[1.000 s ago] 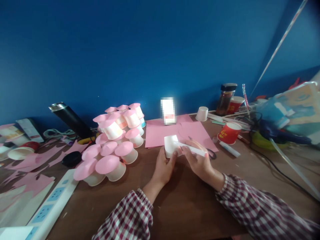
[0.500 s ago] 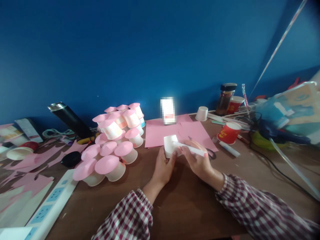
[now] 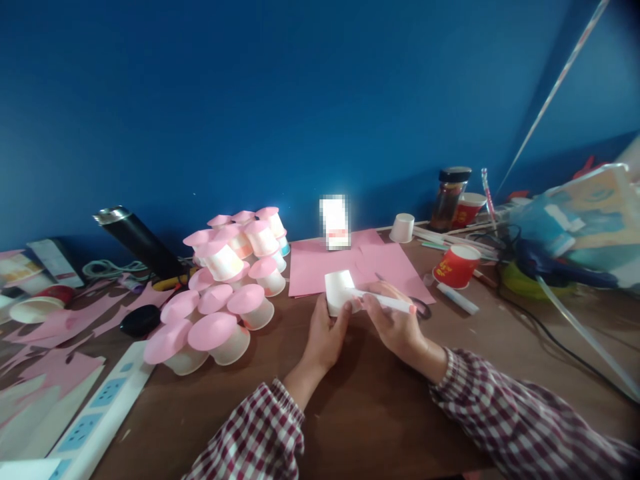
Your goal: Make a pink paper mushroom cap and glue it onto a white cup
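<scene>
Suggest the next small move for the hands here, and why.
Probably run the glue stick in the right hand around the white paper cup that the left hand holds: its tip touches the cup, and the finished cups wear pink paper tops.

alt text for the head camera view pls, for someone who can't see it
Two hands over a brown table: the left hand holds a white paper cup, and the right hand presses a white glue stick against it. A pile of pink-topped cups sits to the left, pink paper behind.
</scene>
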Motion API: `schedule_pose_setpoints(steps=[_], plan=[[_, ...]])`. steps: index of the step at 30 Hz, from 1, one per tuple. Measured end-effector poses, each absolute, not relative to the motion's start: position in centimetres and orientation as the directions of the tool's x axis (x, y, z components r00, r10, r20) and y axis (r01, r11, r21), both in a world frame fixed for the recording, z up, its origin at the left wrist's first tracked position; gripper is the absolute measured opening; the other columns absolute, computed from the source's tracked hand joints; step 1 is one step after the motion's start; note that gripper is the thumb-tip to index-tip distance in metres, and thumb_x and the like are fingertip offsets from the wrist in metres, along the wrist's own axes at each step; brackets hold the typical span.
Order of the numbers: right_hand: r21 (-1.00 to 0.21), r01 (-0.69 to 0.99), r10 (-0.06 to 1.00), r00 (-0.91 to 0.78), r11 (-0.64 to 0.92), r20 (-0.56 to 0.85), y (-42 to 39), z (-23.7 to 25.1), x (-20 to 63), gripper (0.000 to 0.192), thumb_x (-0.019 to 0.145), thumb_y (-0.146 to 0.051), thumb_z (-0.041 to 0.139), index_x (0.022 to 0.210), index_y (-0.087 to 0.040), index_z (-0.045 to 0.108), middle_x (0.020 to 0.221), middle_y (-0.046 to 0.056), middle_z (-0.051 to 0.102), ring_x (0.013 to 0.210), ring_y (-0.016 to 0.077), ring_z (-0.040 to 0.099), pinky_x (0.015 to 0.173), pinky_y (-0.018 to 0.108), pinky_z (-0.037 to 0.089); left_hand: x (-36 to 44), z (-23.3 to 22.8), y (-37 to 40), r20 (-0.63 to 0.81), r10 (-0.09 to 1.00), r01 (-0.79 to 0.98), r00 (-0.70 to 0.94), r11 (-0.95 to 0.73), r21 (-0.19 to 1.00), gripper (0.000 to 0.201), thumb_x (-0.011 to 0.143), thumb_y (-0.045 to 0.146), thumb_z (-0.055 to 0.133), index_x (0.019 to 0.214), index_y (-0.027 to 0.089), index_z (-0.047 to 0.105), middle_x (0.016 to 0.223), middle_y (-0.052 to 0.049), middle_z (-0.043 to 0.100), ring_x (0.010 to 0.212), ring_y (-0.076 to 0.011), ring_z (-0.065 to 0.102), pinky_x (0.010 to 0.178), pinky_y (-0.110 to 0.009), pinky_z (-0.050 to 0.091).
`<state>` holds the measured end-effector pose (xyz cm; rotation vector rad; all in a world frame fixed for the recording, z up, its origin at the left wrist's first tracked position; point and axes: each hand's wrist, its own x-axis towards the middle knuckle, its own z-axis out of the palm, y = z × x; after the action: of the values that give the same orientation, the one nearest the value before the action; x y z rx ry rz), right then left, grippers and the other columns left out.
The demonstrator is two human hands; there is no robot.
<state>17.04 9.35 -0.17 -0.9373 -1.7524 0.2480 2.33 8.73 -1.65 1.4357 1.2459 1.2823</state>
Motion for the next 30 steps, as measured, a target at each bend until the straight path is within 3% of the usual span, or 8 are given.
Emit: schedule_pose_setpoints(steps=[9,18,30], plan=[[-0.583,0.481,0.693,-0.076,0.655,0.717,9.46,-0.55,17.09,0.016,0.088,-0.02,0.051,0.101,-0.02,0.06,0.093,0.006,0.066,0.089,0.0206,0.062,0.092,0.039,0.045,2.39,-1.57,8.62,0.179,0.984,0.155,0.004,-0.177,0.972,0.036,0.08,0.043,0.056,0.104,0.016,0.054,0.098,-0.007,0.062,0.087,-0.0202,0.057,0.079,-0.031,0.042],[-0.537,0.523,0.656,-0.058,0.662,0.752,9.72,-0.59,17.21,0.015,0.087,-0.02,0.051,0.099,-0.019,0.06,0.091,0.006,0.068,0.087,0.0209,0.063,0.086,0.038,0.048,2.18,-1.29,8.43,0.154,0.988,0.193,0.0,-0.151,0.97,0.038,0.082,0.043,0.053,0.107,0.014,0.054,0.101,-0.008,0.062,0.092,-0.0201,0.056,0.081,-0.031,0.041],[-0.541,0.515,0.664,-0.075,0.665,0.744,9.67,-0.46,17.26,0.014,0.087,-0.018,0.05,0.097,-0.018,0.06,0.09,0.006,0.067,0.086,0.0203,0.063,0.09,0.038,0.045,2.12,-1.24,8.47,0.158,0.987,0.205,0.018,-0.159,0.966,0.036,0.084,0.043,0.05,0.107,0.015,0.054,0.102,-0.008,0.061,0.094,-0.0207,0.055,0.082,-0.03,0.04]])
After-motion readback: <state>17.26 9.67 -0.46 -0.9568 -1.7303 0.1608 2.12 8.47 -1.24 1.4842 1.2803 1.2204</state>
